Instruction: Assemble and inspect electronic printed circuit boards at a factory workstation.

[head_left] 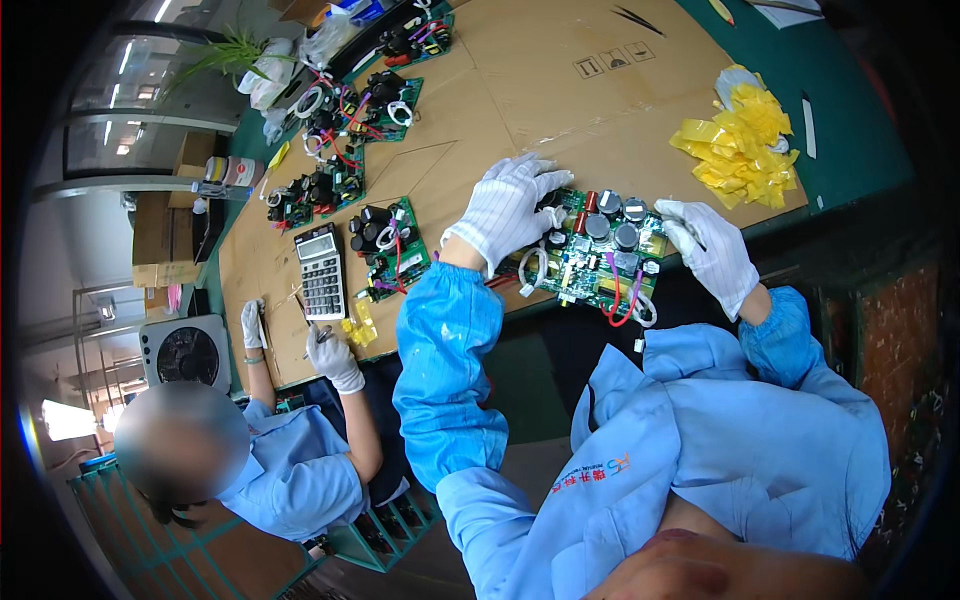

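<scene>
A green circuit board (590, 245) lies at the table's near edge in front of me. Black round capacitors (626, 236), red parts and looped red and white wires (619, 300) crowd its top. My left hand (508, 212), in a white striped glove, is closed over the board's left end, its fingertips by the upper corner. At the right edge, my right hand (710, 252), also gloved, has its fingers bent together next to the capacitors. A thin dark thing shows along those fingers; I cannot make out what it is.
More circuit boards (392, 250) stand to the left and far left. A calculator (322, 275) lies beside a co-worker's gloved hand (334, 358). Crumpled yellow tape (742, 145) is piled at the right on the cardboard (520, 75). Tweezers (636, 20) lie at the far edge.
</scene>
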Available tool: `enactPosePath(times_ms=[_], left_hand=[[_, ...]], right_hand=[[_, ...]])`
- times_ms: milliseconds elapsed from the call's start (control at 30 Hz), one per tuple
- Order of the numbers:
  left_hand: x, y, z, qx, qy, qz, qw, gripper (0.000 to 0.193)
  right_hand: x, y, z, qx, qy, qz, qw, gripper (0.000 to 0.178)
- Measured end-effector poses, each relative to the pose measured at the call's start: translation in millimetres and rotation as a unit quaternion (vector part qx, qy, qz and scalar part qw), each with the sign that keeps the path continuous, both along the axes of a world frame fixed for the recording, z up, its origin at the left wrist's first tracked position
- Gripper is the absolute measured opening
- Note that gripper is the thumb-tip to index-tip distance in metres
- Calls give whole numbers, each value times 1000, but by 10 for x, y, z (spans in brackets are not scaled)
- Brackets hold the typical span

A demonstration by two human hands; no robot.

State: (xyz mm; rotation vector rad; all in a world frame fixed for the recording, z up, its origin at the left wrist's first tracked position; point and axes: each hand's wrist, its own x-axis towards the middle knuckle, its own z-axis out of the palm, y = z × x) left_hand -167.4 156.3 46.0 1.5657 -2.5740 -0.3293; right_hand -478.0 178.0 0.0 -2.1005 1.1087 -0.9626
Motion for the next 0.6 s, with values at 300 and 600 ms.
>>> enactPosePath(times_ms=[300,600], left_hand=[[-4,-78,-131,1,-6,17,1000,34],[-53,-17,-220,-65,-13,11,998,21]], right_hand=[[4,-178,-215,-107,160,68,979,34],[75,-89,-318,-172,98,51,979,21]])
